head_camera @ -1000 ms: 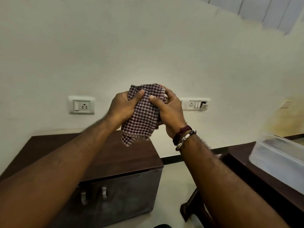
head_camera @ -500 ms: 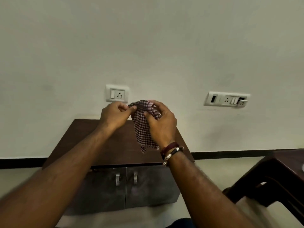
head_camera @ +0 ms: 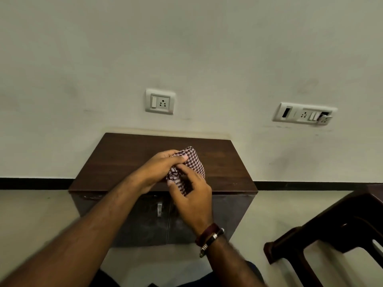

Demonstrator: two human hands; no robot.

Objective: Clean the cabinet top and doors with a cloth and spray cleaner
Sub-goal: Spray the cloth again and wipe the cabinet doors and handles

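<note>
Checked maroon-and-white cloth [head_camera: 191, 162] is bunched up between both hands, held over the front half of the cabinet top [head_camera: 128, 158]; cannot tell if it touches the wood. Left hand [head_camera: 160, 167] curls around the cloth's upper left part, thumb laid across the fabric, fingers tucked behind it. Right hand [head_camera: 192, 200] grips the lower right part, fingers bent into the folds, index finger sticking out to the left. Upper edge of the cloth pokes out above the left thumb. Right wrist carries a maroon band [head_camera: 206, 235] and a dark bracelet [head_camera: 212, 241] with metal beads, side by side.

Cabinet [head_camera: 145, 228] is low, dark brown top, grey-brown front with two doors. One metal door handle [head_camera: 159, 209] shows near the centre seam; the other is hidden behind the right hand. Cabinet stands on a pale floor [head_camera: 35, 220] against a cream wall [head_camera: 186, 48] with a black skirting strip [head_camera: 31, 181] along the bottom.

On the wall above the cabinet is a white socket plate [head_camera: 160, 101] with one switch. Further right, a longer switch panel [head_camera: 303, 114], its right end module hanging loose and tilted. Dark brown plastic chair [head_camera: 335, 235] is at the right edge, apart from the cabinet. Bottom edge shows a bit of the person's dark clothing [head_camera: 186, 283].
</note>
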